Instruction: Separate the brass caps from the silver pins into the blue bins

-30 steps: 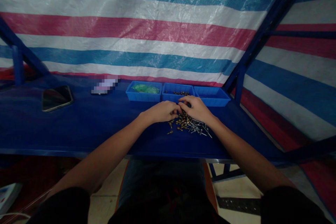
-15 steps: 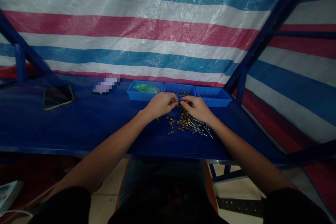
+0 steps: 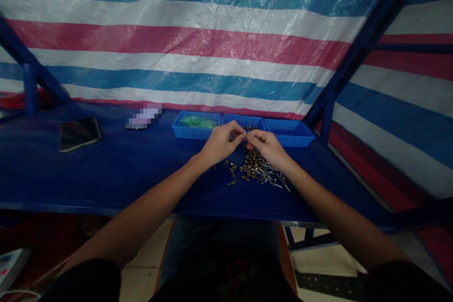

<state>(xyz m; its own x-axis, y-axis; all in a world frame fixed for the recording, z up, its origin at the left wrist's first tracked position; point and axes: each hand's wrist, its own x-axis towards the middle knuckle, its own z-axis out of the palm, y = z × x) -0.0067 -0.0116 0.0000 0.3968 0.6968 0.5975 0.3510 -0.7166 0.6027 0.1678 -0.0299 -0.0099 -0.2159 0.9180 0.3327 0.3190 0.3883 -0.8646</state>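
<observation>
Fingertips of my left hand (image 3: 223,141) and my right hand (image 3: 266,145) meet in front of the middle blue bin (image 3: 231,119). Each hand is closed in a pinch, and a tiny pale piece shows between them, too small to name. Beneath and beside my right hand lies a pile of small brass-coloured fittings (image 3: 251,165). Thin silver pins, like rivets (image 3: 272,177), are mixed into its right side. A few loose brass pieces (image 3: 232,168) lie left of the pile. More brass pieces (image 3: 250,128) show in the middle bin, partly hidden by my hands.
The left blue bin (image 3: 179,132) holds a green plastic bag (image 3: 198,121). A third blue bin (image 3: 293,140) stands at the right. A phone (image 3: 79,134) and a blurred-out item (image 3: 144,117) lie on the blue table (image 3: 116,174). Blue frame posts (image 3: 328,115) and a striped tarp (image 3: 198,40) enclose the table.
My hands have come together, fingertips now touching or nearly so, and a tiny pale piece now shows between them. The view has shifted slightly.
</observation>
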